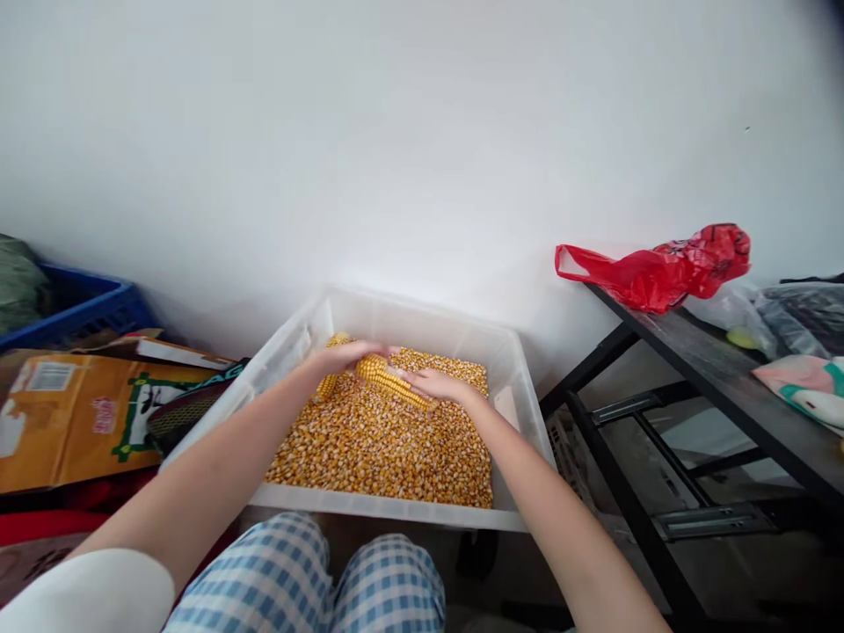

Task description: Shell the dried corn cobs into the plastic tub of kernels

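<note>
A yellow corn cob [388, 379] is held over a bed of loose corn kernels [389, 448]. My left hand [349, 354] is closed on its upper left end. My right hand [432, 383] grips the same cob farther right, fingers along its top. Both hands are above the kernels, inside a translucent white plastic bin [422, 316]. Beside my left wrist, another corn cob [325, 387] lies on the kernels, with one more cob [338, 338] behind the wrist. My arms partly hide these cobs.
A flattened cardboard box [85, 422] and a blue crate [112, 303] are on the left. On the right stands a black-framed table [718, 365] bearing a red plastic bag [665, 268]. A white wall [422, 141] rises behind the bin. My checked-trouser knees [316, 580] are in front.
</note>
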Demonstrator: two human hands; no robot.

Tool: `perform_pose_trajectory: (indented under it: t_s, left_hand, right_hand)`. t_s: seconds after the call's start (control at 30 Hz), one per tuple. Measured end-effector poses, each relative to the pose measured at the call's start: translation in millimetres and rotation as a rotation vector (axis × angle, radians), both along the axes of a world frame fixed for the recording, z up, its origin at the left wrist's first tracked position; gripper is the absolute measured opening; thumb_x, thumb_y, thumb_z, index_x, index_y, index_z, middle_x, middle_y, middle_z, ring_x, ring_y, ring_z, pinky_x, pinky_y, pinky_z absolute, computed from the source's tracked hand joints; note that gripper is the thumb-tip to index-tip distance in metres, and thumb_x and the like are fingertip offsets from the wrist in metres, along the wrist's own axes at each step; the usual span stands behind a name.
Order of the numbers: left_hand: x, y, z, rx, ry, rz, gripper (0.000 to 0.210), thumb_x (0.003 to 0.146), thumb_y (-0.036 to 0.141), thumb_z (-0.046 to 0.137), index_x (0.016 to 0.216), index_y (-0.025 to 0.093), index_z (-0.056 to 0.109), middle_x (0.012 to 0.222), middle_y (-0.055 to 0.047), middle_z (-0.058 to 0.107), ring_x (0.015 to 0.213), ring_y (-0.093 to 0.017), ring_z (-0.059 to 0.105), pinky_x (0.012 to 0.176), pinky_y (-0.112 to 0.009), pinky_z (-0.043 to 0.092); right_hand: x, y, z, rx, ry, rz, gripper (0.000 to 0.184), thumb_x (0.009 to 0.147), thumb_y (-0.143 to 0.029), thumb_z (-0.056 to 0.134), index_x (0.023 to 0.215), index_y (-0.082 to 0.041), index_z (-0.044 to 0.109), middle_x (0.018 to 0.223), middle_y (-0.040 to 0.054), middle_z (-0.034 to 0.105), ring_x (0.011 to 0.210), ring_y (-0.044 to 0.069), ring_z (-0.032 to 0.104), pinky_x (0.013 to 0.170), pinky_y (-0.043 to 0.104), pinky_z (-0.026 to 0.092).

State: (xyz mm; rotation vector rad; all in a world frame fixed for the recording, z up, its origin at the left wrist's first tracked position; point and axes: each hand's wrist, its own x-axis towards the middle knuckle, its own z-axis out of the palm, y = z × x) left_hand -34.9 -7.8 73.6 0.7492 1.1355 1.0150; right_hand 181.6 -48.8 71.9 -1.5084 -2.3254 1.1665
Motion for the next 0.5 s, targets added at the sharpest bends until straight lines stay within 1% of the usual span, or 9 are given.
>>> perform_pose_trajectory:
  t_s: [0.03, 0.07, 0.1, 0.17, 0.27, 0.3, 0.33, 0.4, 0.5]
  left_hand:
    - [-1, 3, 4.5, -0.020, 0.014, -0.116, 0.014, 0.055, 0.025, 0.069, 0.063, 0.015, 0.062, 0.053, -0.007, 0.060, 0.039, -0.020, 0.053, 0.030, -0.024, 0.033]
    - [0, 5, 8.2, -0.009, 0.020, -0.166, 0.018, 0.058, 0.030, 0.068, 0.064, 0.014, 0.062, 0.052, -0.008, 0.060, 0.038, -0.018, 0.051, 0.030, -0.023, 0.032]
    - [1, 7, 10.8, 0.014, 0.015, -0.147, 0.023, 0.060, 0.035, 0.067, 0.065, 0.013, 0.062, 0.051, -0.007, 0.059, 0.037, -0.016, 0.050, 0.030, -0.022, 0.031]
    - [7, 7, 12.9, 0.055, -0.030, 0.009, 0.032, 0.061, 0.044, 0.065, 0.065, 0.013, 0.061, 0.049, -0.006, 0.058, 0.036, -0.015, 0.050, 0.032, -0.022, 0.033]
    - [18, 2, 12.3, 0.054, -0.180, 0.217, 0.035, 0.062, 0.049, 0.061, 0.063, 0.015, 0.056, 0.047, -0.004, 0.057, 0.039, -0.016, 0.052, 0.039, -0.026, 0.041]
    - [22, 0, 12.5, 0.049, -0.252, 0.236, 0.033, 0.063, 0.047, 0.060, 0.063, 0.015, 0.055, 0.048, -0.004, 0.057, 0.040, -0.016, 0.053, 0.042, -0.027, 0.044]
    - [26, -2, 13.2, 0.032, -0.317, 0.223, 0.030, 0.065, 0.045, 0.060, 0.063, 0.015, 0.054, 0.049, -0.004, 0.057, 0.042, -0.016, 0.054, 0.044, -0.027, 0.045]
    - [32, -6, 16.4, 0.040, -0.404, 0.216, 0.023, 0.067, 0.037, 0.058, 0.062, 0.016, 0.051, 0.051, -0.004, 0.058, 0.044, -0.015, 0.055, 0.047, -0.027, 0.046]
    - [39, -8, 22.3, 0.057, -0.412, 0.325, 0.013, 0.069, 0.025, 0.053, 0.062, 0.017, 0.047, 0.047, -0.002, 0.055, 0.043, -0.014, 0.055, 0.046, -0.025, 0.045]
  right_hand:
    - [-6, -1, 3.0, -0.004, 0.040, -0.050, 0.068, 0.076, -0.070, 0.027, 0.103, -0.018, 0.062, 0.102, 0.0086, 0.063, 0.085, 0.019, 0.060, 0.076, 0.033, 0.049]
    - [-13, -2, 6.1, -0.011, 0.097, -0.102, 0.070, 0.077, -0.070, 0.023, 0.106, -0.018, 0.060, 0.103, 0.0086, 0.063, 0.082, 0.019, 0.061, 0.070, 0.031, 0.051]
    - [-20, -4, 9.2, -0.014, 0.163, -0.155, 0.071, 0.077, -0.070, 0.019, 0.109, -0.019, 0.058, 0.102, 0.0084, 0.063, 0.079, 0.018, 0.061, 0.063, 0.030, 0.052]
    - [-31, -7, 14.0, -0.007, 0.260, -0.216, 0.070, 0.077, -0.070, 0.020, 0.111, -0.020, 0.054, 0.100, 0.0073, 0.062, 0.075, 0.017, 0.060, 0.054, 0.026, 0.050]
    - [-42, -12, 15.5, 0.005, 0.276, -0.255, 0.066, 0.072, -0.072, 0.035, 0.110, -0.021, 0.052, 0.099, 0.0062, 0.061, 0.073, 0.016, 0.058, 0.046, 0.023, 0.047]
    - [-43, -13, 14.7, 0.015, 0.274, -0.253, 0.065, 0.071, -0.071, 0.038, 0.110, -0.021, 0.051, 0.099, 0.0061, 0.060, 0.072, 0.016, 0.058, 0.045, 0.023, 0.046]
    - [-44, -15, 13.6, 0.037, 0.270, -0.248, 0.064, 0.071, -0.070, 0.038, 0.108, -0.020, 0.051, 0.098, 0.0061, 0.060, 0.071, 0.016, 0.058, 0.045, 0.023, 0.046]
    - [-45, -18, 12.0, 0.135, 0.235, -0.232, 0.060, 0.076, -0.068, 0.034, 0.103, -0.018, 0.054, 0.092, 0.0060, 0.061, 0.071, 0.016, 0.057, 0.051, 0.024, 0.047]
    - [-48, -23, 13.0, 0.325, 0.107, -0.208, 0.059, 0.083, -0.062, 0.021, 0.089, -0.017, 0.059, 0.079, 0.0063, 0.063, 0.070, 0.016, 0.057, 0.063, 0.027, 0.046]
